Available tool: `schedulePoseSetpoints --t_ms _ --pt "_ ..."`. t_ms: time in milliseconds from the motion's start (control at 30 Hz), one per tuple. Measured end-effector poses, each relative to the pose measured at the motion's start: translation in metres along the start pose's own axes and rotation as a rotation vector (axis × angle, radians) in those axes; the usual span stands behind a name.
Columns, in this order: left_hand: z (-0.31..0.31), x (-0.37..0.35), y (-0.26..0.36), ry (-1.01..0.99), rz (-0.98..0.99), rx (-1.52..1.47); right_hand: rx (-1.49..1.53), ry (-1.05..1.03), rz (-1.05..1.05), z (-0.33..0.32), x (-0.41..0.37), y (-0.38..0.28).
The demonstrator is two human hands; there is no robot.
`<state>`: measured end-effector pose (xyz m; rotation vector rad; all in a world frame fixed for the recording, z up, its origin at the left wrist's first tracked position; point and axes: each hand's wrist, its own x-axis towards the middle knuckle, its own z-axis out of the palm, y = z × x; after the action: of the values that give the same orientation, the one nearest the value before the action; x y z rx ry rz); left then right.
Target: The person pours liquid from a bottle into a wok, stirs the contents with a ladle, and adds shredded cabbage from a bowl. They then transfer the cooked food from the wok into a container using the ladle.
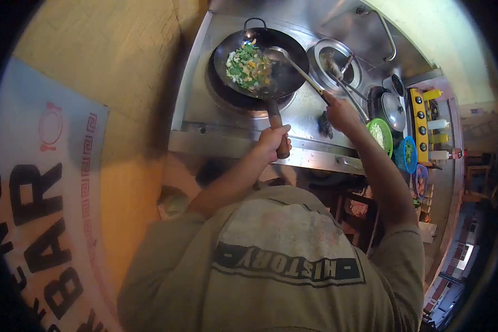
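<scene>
My left hand (273, 142) is closed around the wooden handle of a dark wok (289, 48), which sits tilted over the burner. Chopped green leaves and pale and orange pieces (249, 66) lie in the left part of the wok. In my right hand (343, 113) is the long handle of a wok ladle (300, 69). The ladle's metal head rests inside the wok, right of the food. What the food pieces are in detail is too small to tell.
Right of the wok stands a round metal pot (317, 61) with utensils in it. Further right are a lidded pan (393, 110), a green bowl (389, 138), a blue basket (408, 157) and a yellow rack (420, 124) with bottles. A wall with a banner (55, 182) borders the left.
</scene>
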<state>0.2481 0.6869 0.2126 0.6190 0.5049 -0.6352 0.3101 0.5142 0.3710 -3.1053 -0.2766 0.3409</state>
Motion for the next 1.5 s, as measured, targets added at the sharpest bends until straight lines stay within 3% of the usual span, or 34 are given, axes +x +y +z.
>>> schedulePoseSetpoints --t_ms 67,133,267,333,433,633,767,867,933,1033,1133,1267,1333,1467,1500 --pt "0.0 0.0 0.0 0.013 0.006 0.003 0.069 -0.014 -0.004 -0.002 -0.003 0.007" --pt "0.0 0.001 -0.001 0.024 0.014 -0.002 0.173 -0.064 -0.191 -0.019 -0.014 0.019" --pt "-0.003 0.001 -0.001 0.007 -0.022 -0.023 0.144 -0.12 -0.192 -0.074 -0.051 0.006" --pt "-0.001 0.001 -0.001 0.016 -0.013 -0.016 -0.072 -0.145 -0.11 -0.103 -0.072 -0.015" --pt "-0.003 0.002 0.0 0.016 -0.014 0.0 -0.314 -0.147 -0.166 -0.118 -0.093 -0.029" --pt "0.002 0.0 0.002 0.026 -0.018 -0.012 -0.413 -0.021 -0.284 -0.044 -0.042 -0.019" --pt "-0.006 -0.002 0.002 0.034 -0.041 -0.011 -0.355 -0.064 -0.336 -0.048 -0.074 -0.022" --pt "-0.002 -0.01 0.005 0.034 -0.022 -0.003 -0.456 -0.11 -0.285 -0.038 -0.088 -0.036" --pt "-0.001 -0.009 0.007 0.021 -0.018 0.021 -0.218 -0.109 -0.189 -0.013 -0.055 -0.041" --pt "-0.004 -0.006 0.004 0.018 -0.012 -0.005 -0.121 -0.169 -0.166 -0.007 -0.034 -0.057" --pt "-0.001 -0.007 0.007 0.041 -0.059 0.013 -0.182 -0.183 -0.212 -0.024 -0.072 -0.069" --pt "0.007 -0.016 0.011 0.077 0.009 0.053 -0.171 -0.027 -0.158 0.01 -0.05 -0.044" --pt "0.004 -0.018 0.014 0.107 0.013 0.082 -0.127 -0.03 -0.08 -0.006 -0.03 -0.036" --pt "-0.003 -0.015 0.009 0.03 -0.039 0.012 -0.091 0.13 -0.037 0.013 -0.015 -0.002" --pt "-0.001 -0.013 0.012 0.025 -0.044 0.026 -0.051 0.059 0.05 0.011 -0.01 -0.002"
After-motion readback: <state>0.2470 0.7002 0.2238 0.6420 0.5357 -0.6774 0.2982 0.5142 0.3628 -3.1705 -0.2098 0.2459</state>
